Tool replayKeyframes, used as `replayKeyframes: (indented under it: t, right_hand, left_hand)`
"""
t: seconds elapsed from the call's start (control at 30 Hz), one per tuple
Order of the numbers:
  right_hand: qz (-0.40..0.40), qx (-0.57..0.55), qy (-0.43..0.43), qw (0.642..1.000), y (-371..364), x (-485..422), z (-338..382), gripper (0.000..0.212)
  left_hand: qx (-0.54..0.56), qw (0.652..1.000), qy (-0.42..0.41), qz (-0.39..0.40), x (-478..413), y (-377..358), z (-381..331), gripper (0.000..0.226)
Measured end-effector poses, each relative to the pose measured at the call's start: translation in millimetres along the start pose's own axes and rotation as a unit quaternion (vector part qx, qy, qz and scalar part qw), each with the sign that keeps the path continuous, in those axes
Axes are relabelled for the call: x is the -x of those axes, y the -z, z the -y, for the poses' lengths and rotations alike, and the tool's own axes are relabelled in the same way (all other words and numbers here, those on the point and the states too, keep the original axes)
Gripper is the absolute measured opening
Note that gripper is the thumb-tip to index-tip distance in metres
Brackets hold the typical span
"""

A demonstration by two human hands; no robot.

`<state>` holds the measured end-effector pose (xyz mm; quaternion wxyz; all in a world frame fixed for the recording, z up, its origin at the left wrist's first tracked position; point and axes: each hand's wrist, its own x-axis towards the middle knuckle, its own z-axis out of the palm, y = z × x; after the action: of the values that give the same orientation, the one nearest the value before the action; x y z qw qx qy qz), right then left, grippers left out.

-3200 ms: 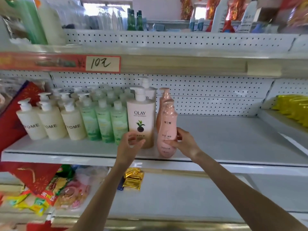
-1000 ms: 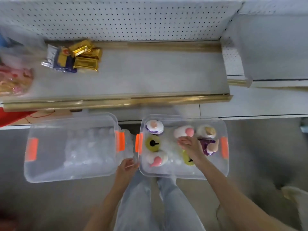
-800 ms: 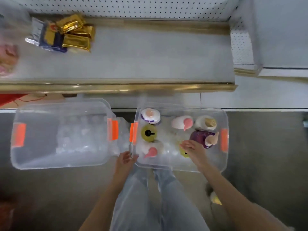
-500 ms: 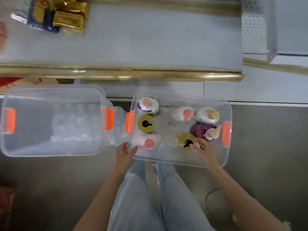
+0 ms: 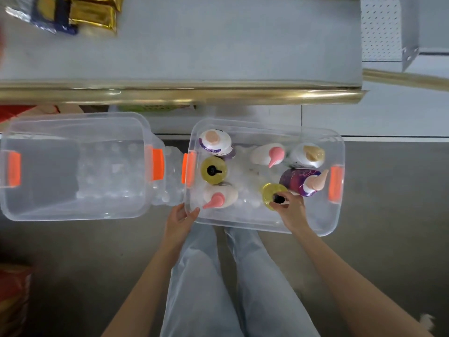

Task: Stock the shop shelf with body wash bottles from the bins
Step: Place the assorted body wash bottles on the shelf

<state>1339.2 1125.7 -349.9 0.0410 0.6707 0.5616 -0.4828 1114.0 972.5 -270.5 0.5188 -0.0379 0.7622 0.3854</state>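
Observation:
I look straight down into a clear plastic bin [image 5: 323,222] on the floor, with orange handles. Several upright pump bottles stand in it. My right hand [image 5: 290,210] grips the black pump top of a yellow bottle [image 5: 269,192] near the bin's front. My left hand [image 5: 181,221] holds the bin's front left corner rim. Other bottles there: a second yellow one [image 5: 213,170], a pink-pump cream one [image 5: 220,197], a purple one [image 5: 297,181], and three pale ones at the back.
A second clear bin [image 5: 73,164] sits to the left, with no bottles in it. A low grey shelf [image 5: 206,45] with a gold front rail lies beyond, gold packets [image 5: 92,13] at its left. My legs in light jeans [image 5: 218,288] stand below the bins.
I looked down from the stocked shelf to the bins. My right hand slid from the bin's middle to the front yellow bottle and closed on its pump. The left hand stayed on the rim.

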Motion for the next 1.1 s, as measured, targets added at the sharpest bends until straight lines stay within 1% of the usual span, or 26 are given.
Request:
replayKeyframes:
  t: [0.07,0.13,0.23,0.33,0.4,0.47,0.57,0.7,0.8,0.87,1.03,1.1]
  right_hand:
    - [-0.030,-0.018,-0.010,0.999,0,3,0,0.033]
    - [-0.042,-0.034,-0.030,0.998,2,4,-1,0.032]
    - [0.006,-0.030,-0.057,0.998,4,-1,-4,0.029]
    - [0.065,-0.107,-0.089,0.988,4,-10,-1,0.017]
    - [0.074,-0.133,-0.105,0.983,4,-16,3,0.009]
    - [0.071,-0.148,-0.114,0.980,5,-19,5,0.006]
    - [0.064,-0.156,-0.111,0.979,6,-20,1,0.008]
    - [0.077,-0.182,-0.093,0.976,9,-17,-2,0.012]
    - [0.084,-0.191,-0.092,0.974,12,-18,-1,0.008]
    - [0.073,-0.187,-0.088,0.976,13,-18,-2,0.005]
    - [0.063,-0.148,-0.071,0.985,8,-12,1,0.008]
    - [0.056,-0.154,-0.067,0.984,10,-7,7,0.007]
  left_hand:
    - [-0.004,1.000,0.007,-0.001,-1,1,4,0.035]
    - [-0.009,1.000,0.012,-0.004,-3,2,7,0.035]
    - [-0.019,1.000,0.014,-0.010,-7,2,8,0.032]
    - [-0.031,0.999,0.016,-0.008,-9,2,7,0.030]
    - [-0.028,0.999,0.019,-0.011,-12,2,7,0.031]
    - [-0.028,0.999,0.024,-0.013,-14,3,7,0.030]
    - [-0.035,0.999,0.030,-0.004,-17,5,8,0.033]
    - [-0.033,0.999,0.042,0.004,-22,7,9,0.033]
    - [-0.040,0.998,0.041,0.009,-25,8,8,0.035]
    - [-0.044,0.998,0.041,0.010,-26,8,7,0.035]
    - [-0.056,0.997,0.044,0.028,-28,9,6,0.037]
    - [-0.070,0.996,0.044,0.036,-25,9,3,0.039]
